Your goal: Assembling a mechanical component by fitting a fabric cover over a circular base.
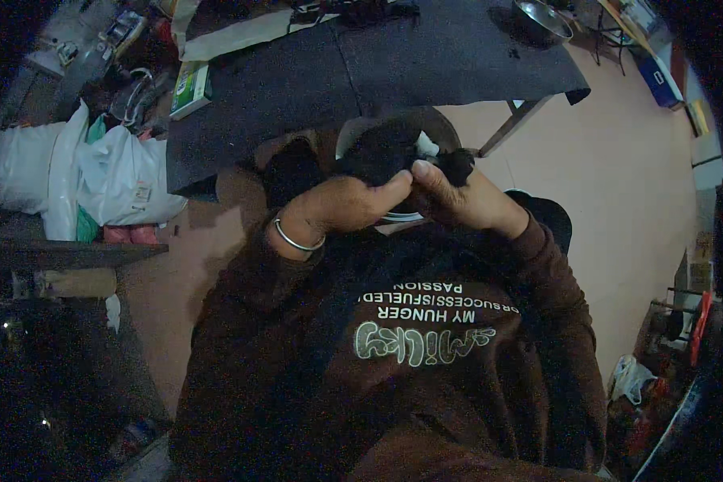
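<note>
Both my hands are closed on a bundle of black cloth (pixel 381 149) in front of my chest, thumbs close together on its near edge. My left hand (pixel 345 201), with a silver bangle at its wrist, grips the left part. My right hand (pixel 458 199) pinches the right part, where a dark bunched end sticks out. A small white piece (pixel 427 145) shows at the top of the cloth; what it is I cannot tell. Below the bundle is a round, pale-rimmed vessel (pixel 402 216), mostly hidden by the cloth and my hands.
Ahead stands a table with a dark grey cover (pixel 458 60), bearing a green-and-white box (pixel 191 90) on the left and a metal pan (pixel 545 20) at the far right. White plastic bags (pixel 128 177) sit on a shelf at left. A blue box (pixel 657 80) lies far right.
</note>
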Available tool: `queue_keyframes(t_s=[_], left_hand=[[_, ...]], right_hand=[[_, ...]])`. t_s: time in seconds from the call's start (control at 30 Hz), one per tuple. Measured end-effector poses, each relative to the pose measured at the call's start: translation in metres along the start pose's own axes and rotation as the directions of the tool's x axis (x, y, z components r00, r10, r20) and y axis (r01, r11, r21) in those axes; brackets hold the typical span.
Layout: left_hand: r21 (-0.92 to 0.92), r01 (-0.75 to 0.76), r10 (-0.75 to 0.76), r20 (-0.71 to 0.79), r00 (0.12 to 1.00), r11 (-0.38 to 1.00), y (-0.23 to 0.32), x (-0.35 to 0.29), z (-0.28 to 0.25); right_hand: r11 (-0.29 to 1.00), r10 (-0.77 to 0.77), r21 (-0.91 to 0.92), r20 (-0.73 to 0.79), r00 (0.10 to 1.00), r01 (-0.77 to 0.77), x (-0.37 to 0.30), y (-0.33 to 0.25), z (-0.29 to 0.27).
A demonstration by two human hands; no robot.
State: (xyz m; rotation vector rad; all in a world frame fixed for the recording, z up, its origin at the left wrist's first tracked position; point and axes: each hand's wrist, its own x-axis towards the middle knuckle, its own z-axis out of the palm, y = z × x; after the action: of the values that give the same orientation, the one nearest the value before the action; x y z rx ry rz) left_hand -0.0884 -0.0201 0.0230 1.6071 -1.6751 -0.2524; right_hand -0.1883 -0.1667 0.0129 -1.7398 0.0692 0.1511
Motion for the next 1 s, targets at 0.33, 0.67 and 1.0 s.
queue_keyframes(t_s=[0.33,0.67,1.0], left_hand=[[0.884,-0.333,0.037,0.340,0.940,0.329,-0.028,0.007,0.003],[0.140,0.768,-0.779,0.053,0.624,0.625,-0.014,0.068,-0.041],[0.860,0.116,0.146,-0.215,0.966,0.496,-0.147,0.088,-0.059]], right_hand=[[0.953,-0.304,-0.046,-0.137,0.943,0.300,0.032,0.013,-0.008],[0.983,-0.143,-0.160,-0.347,0.927,0.092,0.068,-0.017,-0.096],[0.970,-0.211,0.023,-0.411,0.887,0.241,0.093,-0.006,-0.111]])
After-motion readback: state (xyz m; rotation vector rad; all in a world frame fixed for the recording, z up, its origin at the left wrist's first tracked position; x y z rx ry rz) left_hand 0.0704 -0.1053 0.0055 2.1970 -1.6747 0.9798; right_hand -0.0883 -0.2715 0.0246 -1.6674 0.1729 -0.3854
